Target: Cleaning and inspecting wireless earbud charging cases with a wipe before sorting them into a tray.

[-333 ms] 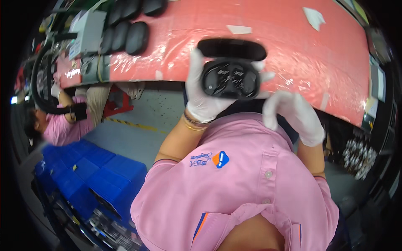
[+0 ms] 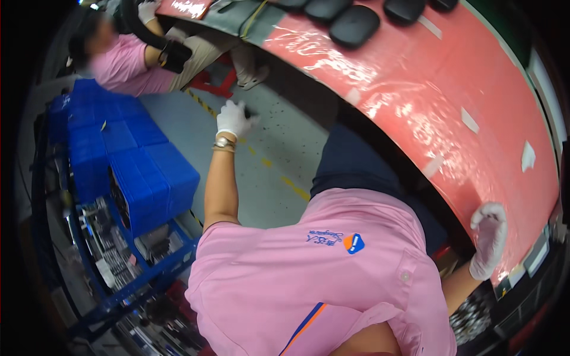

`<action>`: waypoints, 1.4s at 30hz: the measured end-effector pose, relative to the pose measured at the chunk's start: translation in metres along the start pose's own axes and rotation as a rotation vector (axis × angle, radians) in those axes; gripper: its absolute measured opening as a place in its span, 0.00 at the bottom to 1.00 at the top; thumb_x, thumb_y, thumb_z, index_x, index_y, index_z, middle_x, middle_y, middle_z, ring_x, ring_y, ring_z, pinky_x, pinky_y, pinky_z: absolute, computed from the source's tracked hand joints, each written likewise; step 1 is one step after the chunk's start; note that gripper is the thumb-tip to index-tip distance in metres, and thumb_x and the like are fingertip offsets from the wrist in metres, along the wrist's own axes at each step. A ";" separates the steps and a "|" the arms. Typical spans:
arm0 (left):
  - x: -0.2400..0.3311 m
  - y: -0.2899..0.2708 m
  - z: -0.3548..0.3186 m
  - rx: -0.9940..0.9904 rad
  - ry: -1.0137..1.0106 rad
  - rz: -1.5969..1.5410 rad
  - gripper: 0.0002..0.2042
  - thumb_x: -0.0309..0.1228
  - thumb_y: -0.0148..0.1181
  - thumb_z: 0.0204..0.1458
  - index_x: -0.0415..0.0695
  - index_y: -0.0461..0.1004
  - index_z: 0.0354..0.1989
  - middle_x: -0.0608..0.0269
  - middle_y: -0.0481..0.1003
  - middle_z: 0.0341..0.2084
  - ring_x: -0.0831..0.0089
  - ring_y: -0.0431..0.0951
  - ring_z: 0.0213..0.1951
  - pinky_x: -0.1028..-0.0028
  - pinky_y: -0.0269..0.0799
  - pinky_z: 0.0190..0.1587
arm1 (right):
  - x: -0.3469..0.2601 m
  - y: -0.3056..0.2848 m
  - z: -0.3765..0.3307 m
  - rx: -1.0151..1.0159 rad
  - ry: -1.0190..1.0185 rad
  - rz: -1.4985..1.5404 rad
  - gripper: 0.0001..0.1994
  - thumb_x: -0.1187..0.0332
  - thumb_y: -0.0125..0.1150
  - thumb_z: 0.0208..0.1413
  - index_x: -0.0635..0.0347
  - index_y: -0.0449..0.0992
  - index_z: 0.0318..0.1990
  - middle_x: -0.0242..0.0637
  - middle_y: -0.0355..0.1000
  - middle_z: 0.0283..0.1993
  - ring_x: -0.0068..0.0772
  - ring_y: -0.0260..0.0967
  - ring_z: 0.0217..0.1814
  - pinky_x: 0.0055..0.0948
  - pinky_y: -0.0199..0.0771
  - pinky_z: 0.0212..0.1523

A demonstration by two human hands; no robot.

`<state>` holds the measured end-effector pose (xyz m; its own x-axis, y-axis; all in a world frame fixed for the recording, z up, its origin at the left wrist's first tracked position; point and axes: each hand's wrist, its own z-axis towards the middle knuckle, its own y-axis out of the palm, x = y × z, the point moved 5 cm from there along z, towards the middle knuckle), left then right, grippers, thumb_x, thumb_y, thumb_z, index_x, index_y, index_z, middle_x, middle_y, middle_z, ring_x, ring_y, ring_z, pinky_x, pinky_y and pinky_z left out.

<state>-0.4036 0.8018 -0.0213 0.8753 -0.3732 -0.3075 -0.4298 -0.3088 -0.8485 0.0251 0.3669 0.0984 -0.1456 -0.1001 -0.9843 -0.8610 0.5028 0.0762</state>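
My left hand (image 2: 233,120), in a white glove, reaches out to the left over the floor, past the table's edge. Its fingers are closed on a black case (image 2: 250,112), of which only a small dark part shows beside the fingers; the hand hides the rest. My right hand (image 2: 491,234), also gloved, is at the near right edge of the table, its fingers loosely curved and apart from the thumb. Nothing shows in it. Several closed black oval cases (image 2: 354,27) lie at the table's far side.
The table's red, plastic-covered top (image 2: 409,101) curves along the right. Blue boxes (image 2: 151,184) stand on a blue rack (image 2: 145,270) at left. A co-worker in pink (image 2: 122,65) sits beyond, near a red stool (image 2: 214,83). White scraps (image 2: 528,156) lie on the table.
My left hand has swung from the table's edge out to the left with the black case, which stood open before. My right hand is farther right. The view has turned to the left.
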 end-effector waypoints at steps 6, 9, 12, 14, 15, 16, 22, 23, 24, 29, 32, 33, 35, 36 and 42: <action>-0.113 0.021 0.095 0.590 -0.211 -1.152 0.32 0.55 0.64 0.46 0.40 0.72 0.51 0.59 0.75 0.35 0.67 0.76 0.43 0.71 0.73 0.43 | -0.001 0.001 0.019 0.044 0.012 0.230 0.20 0.53 0.45 0.65 0.65 0.68 0.43 0.35 0.61 0.33 0.25 0.58 0.32 0.23 0.60 0.35; -0.092 0.026 0.132 -0.011 -0.344 -2.078 0.29 0.53 0.61 0.49 0.46 0.70 0.53 0.55 0.72 0.44 0.56 0.73 0.45 0.49 0.72 0.51 | -0.002 0.003 0.022 0.140 0.066 0.165 0.23 0.48 0.44 0.64 0.65 0.68 0.44 0.35 0.62 0.32 0.26 0.57 0.32 0.24 0.57 0.35; -0.082 0.021 0.148 -0.215 -0.372 -2.414 0.30 0.52 0.57 0.51 0.45 0.65 0.58 0.46 0.69 0.51 0.40 0.67 0.53 0.36 0.63 0.56 | -0.005 0.008 0.026 0.132 0.067 0.123 0.23 0.49 0.44 0.64 0.65 0.68 0.44 0.34 0.62 0.33 0.26 0.57 0.32 0.25 0.58 0.36; -0.079 0.021 0.152 -0.271 -0.368 -2.435 0.29 0.50 0.57 0.52 0.46 0.64 0.57 0.46 0.67 0.52 0.43 0.66 0.54 0.34 0.62 0.55 | -0.007 0.012 0.026 0.134 0.069 0.122 0.21 0.51 0.45 0.65 0.65 0.68 0.43 0.34 0.61 0.32 0.25 0.57 0.32 0.24 0.58 0.36; -0.074 0.019 0.153 -0.319 -0.359 -2.456 0.27 0.49 0.56 0.53 0.47 0.64 0.57 0.47 0.66 0.53 0.46 0.66 0.54 0.32 0.62 0.54 | -0.008 0.015 0.027 0.132 0.065 0.126 0.20 0.54 0.45 0.66 0.65 0.68 0.43 0.34 0.60 0.32 0.25 0.57 0.33 0.23 0.59 0.37; -0.069 0.015 0.152 -0.326 -0.324 -2.443 0.27 0.49 0.54 0.55 0.45 0.63 0.58 0.45 0.65 0.55 0.44 0.65 0.55 0.33 0.63 0.55 | -0.007 0.016 0.026 0.141 0.071 0.122 0.20 0.54 0.45 0.66 0.65 0.68 0.43 0.34 0.60 0.32 0.25 0.57 0.33 0.23 0.59 0.37; -0.060 0.009 0.152 -0.369 -0.371 -2.304 0.25 0.49 0.48 0.59 0.46 0.64 0.58 0.48 0.66 0.58 0.45 0.66 0.59 0.41 0.63 0.59 | -0.007 0.006 0.020 0.166 0.086 0.081 0.21 0.52 0.44 0.65 0.65 0.69 0.45 0.34 0.62 0.34 0.26 0.58 0.33 0.25 0.59 0.38; -0.061 0.005 0.157 -0.349 -0.358 -2.249 0.25 0.50 0.48 0.59 0.47 0.64 0.58 0.49 0.67 0.57 0.46 0.67 0.58 0.41 0.63 0.59 | -0.009 0.003 0.018 0.182 0.064 0.083 0.20 0.54 0.44 0.65 0.64 0.69 0.45 0.34 0.63 0.34 0.26 0.59 0.33 0.25 0.60 0.38; -0.068 0.011 0.165 -0.367 -0.364 -2.178 0.25 0.52 0.49 0.58 0.49 0.65 0.58 0.51 0.69 0.55 0.48 0.70 0.55 0.42 0.64 0.57 | -0.010 -0.001 0.016 0.199 0.040 0.085 0.18 0.55 0.44 0.66 0.64 0.69 0.45 0.34 0.63 0.34 0.26 0.60 0.34 0.26 0.60 0.39; -0.059 -0.001 0.178 -0.022 -0.160 -1.739 0.30 0.54 0.61 0.50 0.52 0.67 0.59 0.65 0.66 0.56 0.66 0.67 0.54 0.52 0.73 0.48 | -0.020 -0.026 0.003 0.342 0.015 -0.060 0.18 0.58 0.43 0.67 0.65 0.70 0.48 0.32 0.66 0.39 0.26 0.62 0.41 0.28 0.61 0.45; -0.093 -0.009 0.167 0.336 -0.007 -1.417 0.24 0.43 0.64 0.52 0.32 0.74 0.47 0.58 0.78 0.41 0.71 0.76 0.43 0.74 0.72 0.44 | -0.036 -0.042 0.033 0.557 -0.024 -0.410 0.11 0.69 0.48 0.65 0.66 0.74 0.45 0.29 0.71 0.37 0.20 0.66 0.38 0.22 0.65 0.44; -0.125 0.001 0.170 0.375 0.016 -1.363 0.25 0.42 0.66 0.51 0.36 0.72 0.51 0.57 0.75 0.46 0.70 0.74 0.47 0.70 0.73 0.45 | -0.042 -0.049 0.047 0.612 -0.061 -0.478 0.11 0.69 0.50 0.64 0.67 0.75 0.43 0.29 0.71 0.36 0.19 0.66 0.39 0.21 0.65 0.45; -0.087 0.009 0.143 0.363 -0.150 -1.521 0.30 0.47 0.65 0.50 0.48 0.65 0.59 0.62 0.67 0.56 0.66 0.68 0.54 0.59 0.73 0.45 | -0.046 -0.085 0.056 0.726 -0.129 -0.664 0.12 0.66 0.50 0.64 0.67 0.76 0.43 0.30 0.74 0.38 0.20 0.69 0.43 0.23 0.67 0.48; -0.072 0.010 0.130 0.375 -0.171 -1.664 0.27 0.51 0.61 0.52 0.46 0.70 0.55 0.64 0.73 0.48 0.70 0.73 0.46 0.64 0.71 0.46 | -0.043 -0.105 0.061 0.772 -0.172 -0.741 0.13 0.66 0.51 0.64 0.66 0.77 0.44 0.31 0.75 0.39 0.21 0.70 0.45 0.23 0.68 0.49; 0.041 -0.020 0.017 -0.332 0.550 -2.428 0.36 0.59 0.52 0.53 0.43 0.62 0.62 0.51 0.68 0.55 0.55 0.68 0.56 0.54 0.73 0.49 | -0.050 -0.118 0.081 0.600 -0.420 -1.286 0.14 0.65 0.57 0.57 0.58 0.77 0.48 0.38 0.75 0.44 0.34 0.72 0.49 0.28 0.70 0.51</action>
<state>-0.3556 0.8076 -0.0243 -0.3895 0.5712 0.7225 0.6606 -0.3733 0.6513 0.1732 0.3823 0.1255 0.7819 -0.5441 -0.3041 0.0539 0.5451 -0.8367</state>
